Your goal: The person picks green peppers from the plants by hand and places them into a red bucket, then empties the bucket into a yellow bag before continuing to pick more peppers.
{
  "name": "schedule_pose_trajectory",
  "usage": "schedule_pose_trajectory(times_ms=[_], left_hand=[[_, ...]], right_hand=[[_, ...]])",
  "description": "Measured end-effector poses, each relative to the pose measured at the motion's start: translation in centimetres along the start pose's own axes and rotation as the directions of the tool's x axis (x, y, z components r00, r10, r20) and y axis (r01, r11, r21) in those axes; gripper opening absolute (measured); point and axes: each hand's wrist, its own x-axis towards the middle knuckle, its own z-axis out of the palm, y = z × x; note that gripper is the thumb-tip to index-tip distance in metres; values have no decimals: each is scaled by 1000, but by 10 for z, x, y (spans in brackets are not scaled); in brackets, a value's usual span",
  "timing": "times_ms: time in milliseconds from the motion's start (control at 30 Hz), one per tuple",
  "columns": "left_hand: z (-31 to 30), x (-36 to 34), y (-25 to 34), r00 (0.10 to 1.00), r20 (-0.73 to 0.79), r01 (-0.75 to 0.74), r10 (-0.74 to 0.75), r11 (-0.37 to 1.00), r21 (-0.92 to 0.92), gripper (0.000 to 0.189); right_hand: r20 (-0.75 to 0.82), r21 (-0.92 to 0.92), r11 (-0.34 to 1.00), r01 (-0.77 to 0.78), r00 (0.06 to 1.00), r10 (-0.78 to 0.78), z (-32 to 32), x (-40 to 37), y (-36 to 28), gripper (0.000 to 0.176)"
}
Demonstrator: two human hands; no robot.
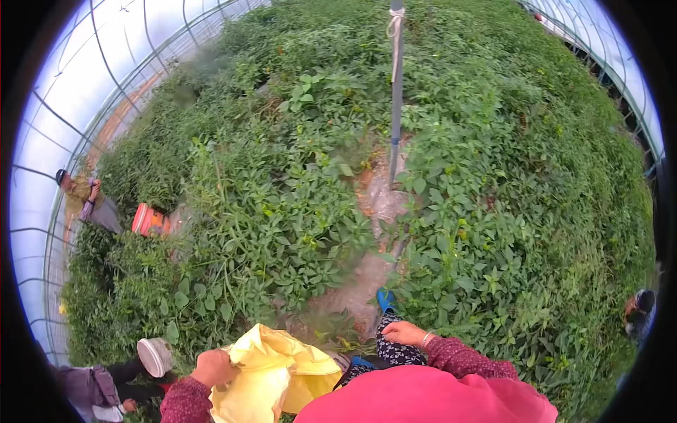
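Observation:
My left hand is closed on the rim of a yellow bag, which hangs crumpled at my left side with its mouth partly spread. My right hand is over my dark patterned trouser leg, its fingers loosely stretched to the left and nothing visible in them. A bracelet circles that wrist. Below it, a blue shoe is planted on the narrow path. Leafy green plants grow close by on the right.
A bare dirt path leads to a grey post between dense plants. At left, one person stands near an orange bucket; another person is near a white bucket. Someone partly visible is at far right.

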Motion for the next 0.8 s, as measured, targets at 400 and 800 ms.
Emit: schedule_pose_trajectory(times_ms=[400, 800], left_hand=[[-469, 212, 108, 225, -952, -224, -208, 940, -258, 17], [-448, 246, 187, 309, -916, -617, 256, 787, 12, 22]], right_hand=[[-142, 505, 814, -287, 902, 407, -138, 21, 21, 19], [-66, 579, 772, -263, 928, 366, -184, 75, 14, 21]])
